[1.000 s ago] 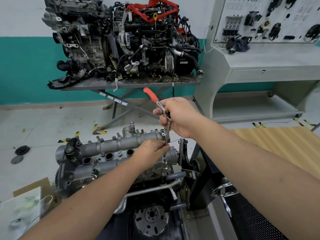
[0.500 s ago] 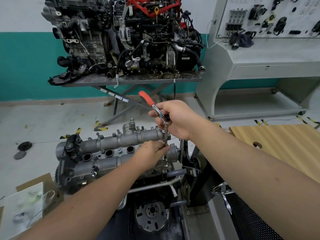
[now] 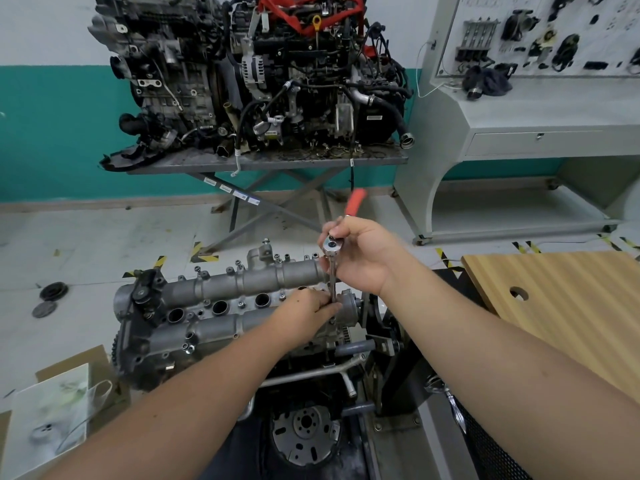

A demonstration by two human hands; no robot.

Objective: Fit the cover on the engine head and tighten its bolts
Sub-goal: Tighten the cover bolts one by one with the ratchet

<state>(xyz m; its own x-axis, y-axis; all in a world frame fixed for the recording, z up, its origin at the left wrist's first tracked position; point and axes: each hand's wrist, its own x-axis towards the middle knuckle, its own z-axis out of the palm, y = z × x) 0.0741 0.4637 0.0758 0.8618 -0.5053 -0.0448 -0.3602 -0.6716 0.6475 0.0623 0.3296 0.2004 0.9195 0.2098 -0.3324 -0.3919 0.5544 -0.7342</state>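
The grey metal cover (image 3: 239,282) lies on the engine head (image 3: 166,355) on a stand in front of me, with several bolts standing along its edges. My right hand (image 3: 363,258) grips a ratchet (image 3: 331,244) with a red handle (image 3: 356,201) that points up and away. Its thin extension bar (image 3: 332,282) runs straight down to the cover's right end. My left hand (image 3: 308,308) pinches the bar's lower end there and hides the bolt under it.
A second, dirty engine (image 3: 263,74) sits on a scissor table (image 3: 263,162) behind. A grey training console (image 3: 540,109) stands at the right, and a wooden board (image 3: 568,306) with a hole lies beside my right arm. A flywheel (image 3: 304,434) lies below the stand. Cardboard and a bag (image 3: 48,417) lie at the lower left.
The ratchet's red handle has swung clockwise from pointing up-left to pointing up-right, turned by my right hand. My left hand stays on the bar's lower end.
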